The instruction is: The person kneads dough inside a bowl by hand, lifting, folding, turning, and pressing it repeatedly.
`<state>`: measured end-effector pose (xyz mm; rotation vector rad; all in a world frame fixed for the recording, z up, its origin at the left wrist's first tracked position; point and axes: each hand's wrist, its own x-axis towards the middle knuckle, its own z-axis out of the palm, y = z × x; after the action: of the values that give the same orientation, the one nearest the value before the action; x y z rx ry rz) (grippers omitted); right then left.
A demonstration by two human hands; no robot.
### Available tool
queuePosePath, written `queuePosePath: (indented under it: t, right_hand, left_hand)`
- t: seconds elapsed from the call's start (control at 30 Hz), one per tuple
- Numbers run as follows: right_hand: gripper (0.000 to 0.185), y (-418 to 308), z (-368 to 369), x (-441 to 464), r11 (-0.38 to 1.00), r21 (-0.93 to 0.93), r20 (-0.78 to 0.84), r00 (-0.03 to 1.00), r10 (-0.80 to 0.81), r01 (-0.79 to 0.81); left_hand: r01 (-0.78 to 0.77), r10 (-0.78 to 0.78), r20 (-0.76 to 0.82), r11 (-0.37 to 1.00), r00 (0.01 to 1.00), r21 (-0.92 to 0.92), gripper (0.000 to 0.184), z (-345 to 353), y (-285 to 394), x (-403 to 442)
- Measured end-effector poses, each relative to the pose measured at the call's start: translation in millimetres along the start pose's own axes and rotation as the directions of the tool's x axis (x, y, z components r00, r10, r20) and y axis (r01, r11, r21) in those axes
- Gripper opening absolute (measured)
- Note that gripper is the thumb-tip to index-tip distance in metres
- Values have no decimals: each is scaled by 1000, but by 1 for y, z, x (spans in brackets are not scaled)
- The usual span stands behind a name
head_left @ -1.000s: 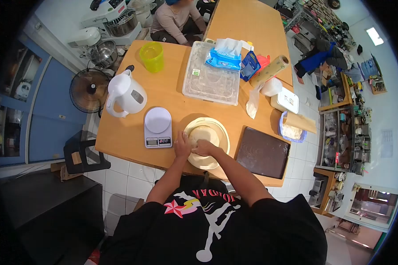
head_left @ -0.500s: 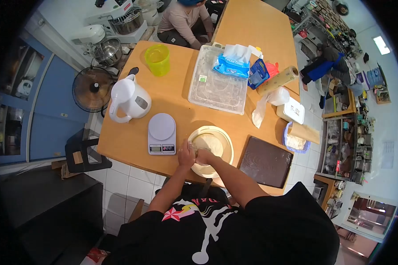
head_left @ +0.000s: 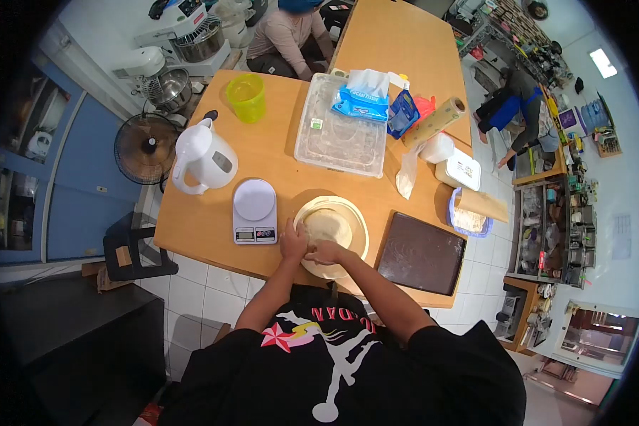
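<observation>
A round cream bowl (head_left: 361, 226) stands near the table's front edge with a pale lump of dough (head_left: 330, 226) in it. My left hand (head_left: 292, 240) is at the bowl's left rim, its fingers bent and close together. Over the near part of the bowl, my right hand (head_left: 323, 251) is curled against the near side of the dough, close beside my left hand. Whether either hand grips any dough is too small to tell. To the left of the bowl lies a white kitchen scale (head_left: 255, 201).
Around the bowl are a dark baking tray (head_left: 422, 253), a white kettle (head_left: 204, 156), a green cup (head_left: 246, 98), a lidded plastic box (head_left: 341, 138) and a blue basket (head_left: 470, 213). One person (head_left: 286, 41) sits beyond the table; another (head_left: 522, 106) bends at the right.
The camera view has shifted slightly. My right hand has moved from on the dough to its near side. The person at the right has changed pose, with an arm now reaching down.
</observation>
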<state>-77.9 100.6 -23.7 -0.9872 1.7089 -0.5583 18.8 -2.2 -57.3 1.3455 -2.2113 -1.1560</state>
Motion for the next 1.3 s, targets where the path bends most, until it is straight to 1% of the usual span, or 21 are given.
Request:
queuePosePath:
  t: [0.03, 0.07, 0.1, 0.13, 0.17, 0.27, 0.3, 0.37, 0.4, 0.5, 0.6, 0.7, 0.8, 0.9, 0.93, 1.03, 1.07, 1.1, 1.17, 1.2, 1.3]
  right_hand:
    - [27, -3, -6, -8, 997, -74, -85, 996, -40, 33]
    - [27, -2, -13, -12, 993, -92, -312, 949, 36, -68]
    - [27, 2, -19, -15, 981, -82, -524, 845, 105, -173]
    - [27, 8, -26, -16, 973, -128, -673, 738, 56, -191]
    - [28, 13, -32, -15, 961, -167, -799, 601, -2, -219]
    - [36, 16, -36, -3, 959, -57, -873, 480, 86, -276]
    - [38, 25, -29, 7, 948, -53, -854, 506, 119, -313]
    - [43, 43, -12, 29, 922, -58, -808, 560, 182, -383]
    - [49, 41, -9, 28, 920, 26, -814, 526, 247, -391]
    - [49, 12, -31, 5, 904, 161, -656, 641, 399, -397]
    - [45, 39, -25, 14, 962, 131, -712, 653, 258, -238]
    - [36, -8, -22, -23, 974, -91, -715, 694, 82, -208]
    - [25, -20, -6, -48, 923, -383, -627, 744, -231, -36]
    - [21, -28, 4, -58, 889, -446, -415, 904, -100, -106]
    - [16, -18, 9, -53, 893, -451, -393, 897, -204, 5]
    - [15, -21, 22, -48, 906, -421, -306, 946, -105, -35]
    - [16, -27, 29, -45, 875, -462, -317, 948, -13, -142]
    - [14, -31, 32, -43, 885, -441, -357, 934, -19, -150]
    - [13, -37, 41, -44, 906, -389, -426, 905, -16, -167]
    - [15, -34, 43, -42, 903, -402, -451, 891, -48, -155]
    - [17, -28, 38, -25, 870, -435, -378, 924, 58, -233]
  left_hand:
    - [-4, 5, 7, 1000, 1000, -5, 35, -1, 2, 2]
    - [-7, 7, 13, 1000, 1000, -8, 35, -3, 3, 2]
    - [-8, 9, 25, 1000, 1000, -11, 34, -4, 3, 1]
    - [7, -8, 32, 1000, 999, 16, 36, -4, 0, 1]
    - [19, -20, 42, 999, 999, 42, 38, -3, -1, 3]
    - [40, -45, 31, 990, 999, 137, 47, -6, 9, -2]
    - [50, -54, 15, 984, 998, 168, 50, -7, 14, -3]
    - [-2, -1, 17, 988, 1000, 155, 56, -6, 12, -2]
    - [-27, 25, 16, 988, 1000, 151, 58, -6, 10, -2]
    - [-72, 62, 50, 968, 997, 240, 59, -9, 14, -3]
    - [-48, 42, 32, 973, 999, 226, 59, -8, 14, -4]
    - [13, -25, 33, 951, 999, 309, 54, -5, 13, -2]
    - [41, -43, -1, 950, 999, 308, 48, 0, 9, -2]
    - [31, -24, -29, 964, 999, 265, 44, 3, 5, -1]
    - [28, -22, -27, 963, 999, 268, 43, 5, 2, 1]
    - [13, -10, -13, 965, 1000, 263, 41, 6, -2, 0]
    - [0, 1, -7, 968, 1000, 251, 41, 6, -2, 1]
    - [-9, 10, -3, 971, 1000, 239, 40, 5, -2, 1]
    - [14, -18, 11, 961, 1000, 277, 37, 6, -6, 0]
    - [19, -26, 21, 956, 999, 294, 36, 7, -6, 0]
    - [-91, 89, 21, 960, 996, 263, 34, 4, -8, -1]
